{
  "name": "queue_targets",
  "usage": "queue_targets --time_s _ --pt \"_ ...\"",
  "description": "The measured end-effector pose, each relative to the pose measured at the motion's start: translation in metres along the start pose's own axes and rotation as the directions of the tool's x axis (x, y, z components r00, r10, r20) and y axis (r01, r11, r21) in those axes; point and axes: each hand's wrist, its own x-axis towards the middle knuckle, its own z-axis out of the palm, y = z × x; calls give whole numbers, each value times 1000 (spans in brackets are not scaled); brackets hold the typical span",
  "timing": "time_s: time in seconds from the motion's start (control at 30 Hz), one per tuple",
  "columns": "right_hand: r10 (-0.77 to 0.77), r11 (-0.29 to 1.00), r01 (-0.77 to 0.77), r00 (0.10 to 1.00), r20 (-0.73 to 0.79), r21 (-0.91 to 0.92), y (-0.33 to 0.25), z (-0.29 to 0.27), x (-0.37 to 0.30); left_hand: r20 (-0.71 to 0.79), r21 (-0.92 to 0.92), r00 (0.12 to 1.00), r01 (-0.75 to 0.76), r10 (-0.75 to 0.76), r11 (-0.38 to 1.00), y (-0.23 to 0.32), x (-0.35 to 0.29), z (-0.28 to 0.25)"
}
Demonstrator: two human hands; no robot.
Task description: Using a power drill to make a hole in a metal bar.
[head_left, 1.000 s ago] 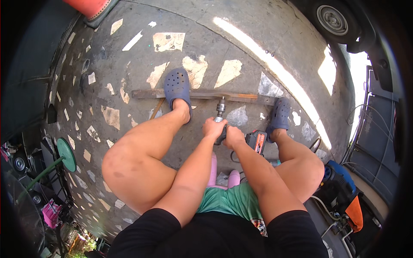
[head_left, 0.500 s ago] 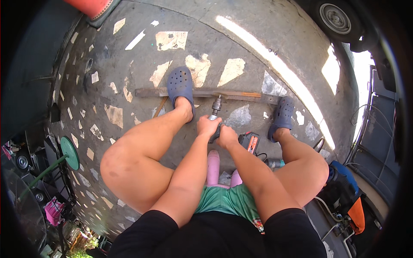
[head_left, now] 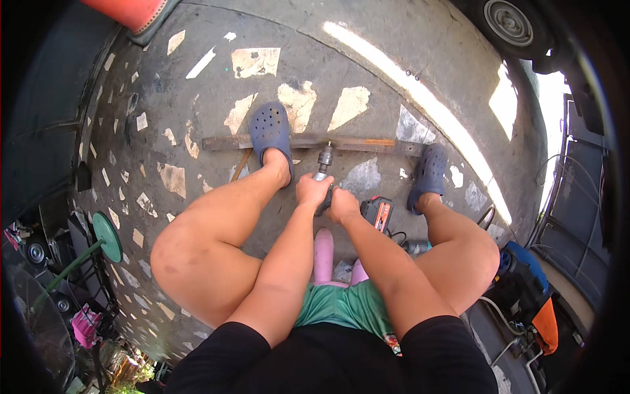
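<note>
A power drill [head_left: 326, 157] points away from me, its bit end at a long rusty metal bar [head_left: 371, 143] lying across the floor. Whether the bit has gone into the metal is too small to tell. My left hand [head_left: 314, 190] wraps round the front of the drill's body, just behind the chuck. Behind it, my right hand [head_left: 343, 205] is closed on the drill's handle. A black and red battery pack [head_left: 377, 213] shows beside my right hand. My left clog [head_left: 270, 125] presses across the bar, and my right clog [head_left: 432, 172] is by its right end.
Between my legs is a pink seat-like thing [head_left: 323, 253]. A teal and black tool [head_left: 417, 247] lies near my right shin. To the left stands a green disc on a pole [head_left: 107, 236]. A wheel [head_left: 508, 23] is at the far right, and a blue machine [head_left: 525, 269] sits nearer.
The whole view has shifted slightly. Both hands stay on the drill, and its bit end remains at the bar.
</note>
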Motion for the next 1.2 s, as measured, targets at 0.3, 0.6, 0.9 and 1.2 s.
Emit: queue_targets --time_s 0.3,0.6,0.9,1.2 --pt "29 999 -29 999 34 -15 1 -3 4 -31 -7 999 14 -14 1000 6 -3 2" --pt "35 999 -35 999 23 15 12 1 10 42 33 997 -65 64 997 13 5 13" --pt "41 998 -43 999 36 37 -3 -2 7 3 5 999 -35 35 999 6 5 -1" --pt "-29 999 30 999 14 -43 -11 -22 -1 -21 -44 999 -37 36 998 5 8 3"
